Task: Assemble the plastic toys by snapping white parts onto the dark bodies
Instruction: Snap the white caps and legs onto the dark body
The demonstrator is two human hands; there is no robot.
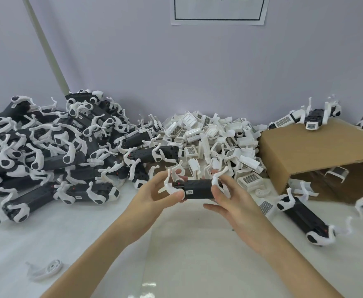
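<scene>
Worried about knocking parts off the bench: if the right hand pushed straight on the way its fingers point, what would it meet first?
Likely the pile of loose white parts just beyond the right hand; depth is unclear.
</scene>
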